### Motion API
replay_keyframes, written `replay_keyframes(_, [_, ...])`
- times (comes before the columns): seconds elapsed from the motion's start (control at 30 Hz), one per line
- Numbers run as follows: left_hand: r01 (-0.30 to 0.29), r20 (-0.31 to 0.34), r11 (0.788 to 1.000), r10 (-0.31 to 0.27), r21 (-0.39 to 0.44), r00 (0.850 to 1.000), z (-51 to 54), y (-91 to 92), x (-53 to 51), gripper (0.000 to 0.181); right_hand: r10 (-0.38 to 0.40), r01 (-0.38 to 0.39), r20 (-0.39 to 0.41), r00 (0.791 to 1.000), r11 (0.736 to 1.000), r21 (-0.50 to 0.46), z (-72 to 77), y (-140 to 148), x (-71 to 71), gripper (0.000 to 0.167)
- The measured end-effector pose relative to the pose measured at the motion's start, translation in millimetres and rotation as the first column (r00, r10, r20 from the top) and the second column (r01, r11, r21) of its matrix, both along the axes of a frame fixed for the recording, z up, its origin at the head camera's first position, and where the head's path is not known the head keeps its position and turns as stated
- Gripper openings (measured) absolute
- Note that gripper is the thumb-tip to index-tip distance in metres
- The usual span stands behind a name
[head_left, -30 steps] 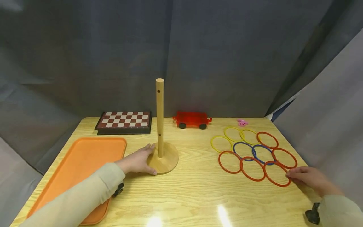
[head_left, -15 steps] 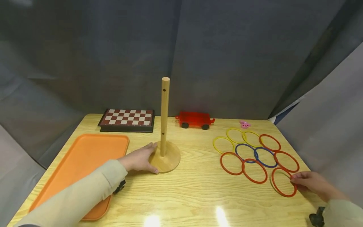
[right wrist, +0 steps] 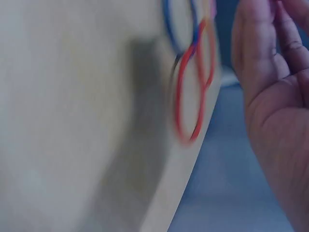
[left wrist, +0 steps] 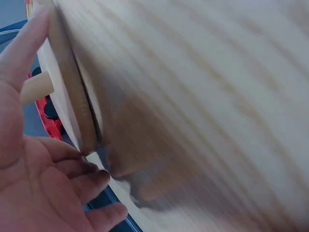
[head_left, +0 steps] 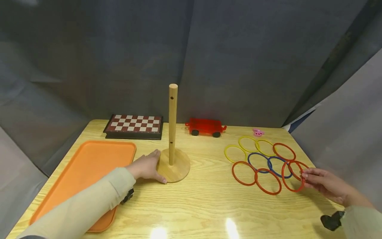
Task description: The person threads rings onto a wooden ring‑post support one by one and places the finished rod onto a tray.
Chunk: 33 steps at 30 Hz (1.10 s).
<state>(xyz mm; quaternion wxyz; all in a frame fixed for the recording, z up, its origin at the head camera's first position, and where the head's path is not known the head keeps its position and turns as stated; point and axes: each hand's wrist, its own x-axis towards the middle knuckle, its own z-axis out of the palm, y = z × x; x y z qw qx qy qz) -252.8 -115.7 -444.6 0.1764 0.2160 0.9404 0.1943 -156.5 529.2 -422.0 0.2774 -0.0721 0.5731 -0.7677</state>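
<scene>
My left hand (head_left: 146,167) rests against the left rim of a round wooden base (head_left: 179,169), from which an upright wooden pole (head_left: 172,126) rises. The thumb lies along the near edge and the fingers spread apart, as the left wrist view also shows. On the right, my right hand (head_left: 326,184) pinches a red ring (head_left: 293,191) by its right side. That ring is tilted up and overlaps another red ring (head_left: 305,165) in the head view. In the right wrist view the fingertips are cut off at the top.
Several red, yellow (head_left: 235,145) and blue rings (head_left: 259,153) lie on the table beside the raised one. An orange tray (head_left: 101,159) is at left. Along the back are a chessboard box (head_left: 134,126), a red toy wagon (head_left: 206,126) and a small pink piece (head_left: 258,132).
My right hand has drawn the red ring away from its neighbours and raised it, now tilted. The left hand stays at the base, its fingers shifting slightly back toward the rim.
</scene>
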Motion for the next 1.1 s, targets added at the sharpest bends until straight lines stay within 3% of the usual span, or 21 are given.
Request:
replay_keyframes(0.13, [-0.024,-0.011,0.999,0.024,-0.045,1.0,1.3,-1.8,-1.8,0.131,0.032,-0.045,-0.094,0.995,0.989,-0.14,19.1,-35,-22.4,0.047])
replay_keyframes(0.4, [-0.031,-0.012,0.998,0.03,-0.054,0.999,1.7,-1.3,-2.7,0.132,0.041,-0.083,-0.191,0.981,0.973,-0.215,71.1,-111,-59.5,0.04])
replay_keyframes(0.63, [-0.03,-0.013,0.998,0.029,-0.062,0.999,0.7,0.7,-0.8,0.131,0.017,-0.061,-0.289,0.957,0.987,-0.146,124.3,-181,-85.6,0.034])
replay_keyframes(0.8, [-0.034,-0.012,0.997,0.033,-0.072,0.999,-2.1,1.5,-0.4,0.131,0.044,-0.121,-0.38,0.924,0.976,-0.182,158.9,-240,-93.3,0.03])
replay_keyframes(0.93, [-0.035,-0.017,0.996,0.034,-0.083,0.999,-3.4,1.0,-0.9,0.13,-0.016,-0.082,-0.37,0.929,0.965,-0.249,180.9,-291,-93.9,0.019])
replay_keyframes(1.1, [-0.035,-0.03,0.995,0.032,-0.098,0.999,-3.5,-1.1,-1.1,0.129,-0.127,0.062,-0.246,0.961,0.964,-0.259,193.8,-346,-96.3,0.015])
